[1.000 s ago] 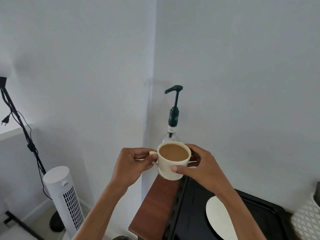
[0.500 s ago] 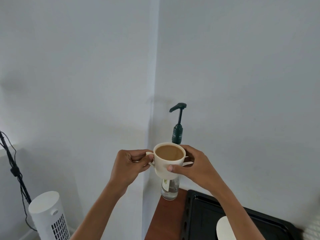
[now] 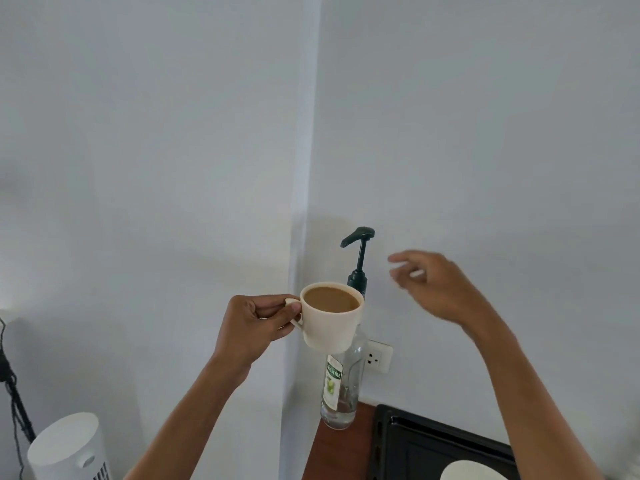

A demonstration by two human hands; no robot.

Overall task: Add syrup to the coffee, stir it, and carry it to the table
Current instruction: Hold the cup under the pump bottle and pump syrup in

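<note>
A cream cup of milky coffee hangs in the air, and my left hand grips its handle. The cup sits just below and left of the dark green pump spout of a clear glass syrup bottle, which stands on the wooden counter behind it. My right hand is raised to the right of the pump head, blurred, with fingers apart and nothing in it. The cup hides the bottle's neck.
A black tray lies on the counter with a white plate on it. A wall socket sits behind the bottle. A white tower fan and a black stand with cables are at lower left.
My right hand has let go of the cup and risen to the right, toward the pump head. The cup has lifted higher, held by my left hand alone. The view has tilted upward.
</note>
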